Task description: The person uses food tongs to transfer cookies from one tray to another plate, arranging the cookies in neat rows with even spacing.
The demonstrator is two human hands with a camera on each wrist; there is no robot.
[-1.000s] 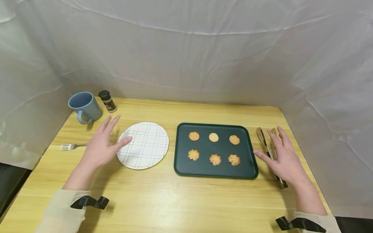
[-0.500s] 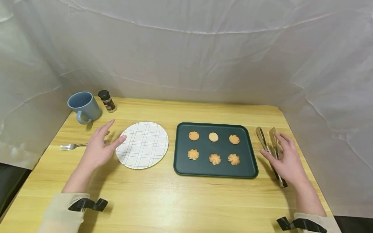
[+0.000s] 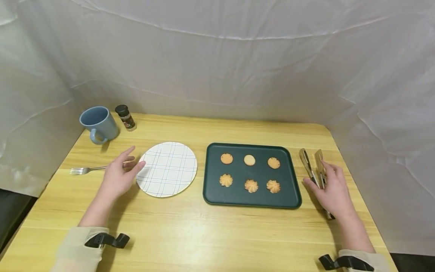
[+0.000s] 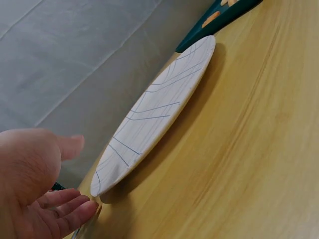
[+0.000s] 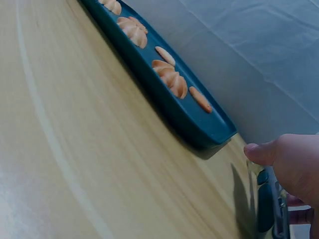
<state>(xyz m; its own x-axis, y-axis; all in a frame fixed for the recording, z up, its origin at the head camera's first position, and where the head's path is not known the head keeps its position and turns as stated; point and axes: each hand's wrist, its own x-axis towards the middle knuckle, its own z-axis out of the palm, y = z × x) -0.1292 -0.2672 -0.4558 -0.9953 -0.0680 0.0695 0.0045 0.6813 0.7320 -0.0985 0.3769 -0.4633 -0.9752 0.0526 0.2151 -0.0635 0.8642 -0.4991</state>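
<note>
My left hand (image 3: pixel 119 175) is held at the left edge of a round white plate (image 3: pixel 168 170) with a blue line pattern. Its thumb points over the rim, and the fingers, loosely bent, are below the rim's height in the left wrist view. On the right, metal tongs (image 3: pixel 307 161) with dark grip parts (image 5: pixel 265 206) lie spread on the table. Over them is my right hand (image 3: pixel 334 192), thumb on the left side and fingers on the right, the grip not closed. It covers part of the tongs' handle end.
A dark green tray (image 3: pixel 238 198) between the hands carries several cookies (image 3: pixel 251 186). To the left lies a fork (image 3: pixel 80 171), its handle end behind the left hand. A blue mug (image 3: pixel 107 126) and a black-capped spice jar (image 3: pixel 127 120) stand at the back left. White cloth (image 3: pixel 217 75) surrounds the table.
The left hand has drawn back slightly toward the plate's left edge, its fingers bending more. The right hand has lowered around the tongs, its fingers drawing in.
</note>
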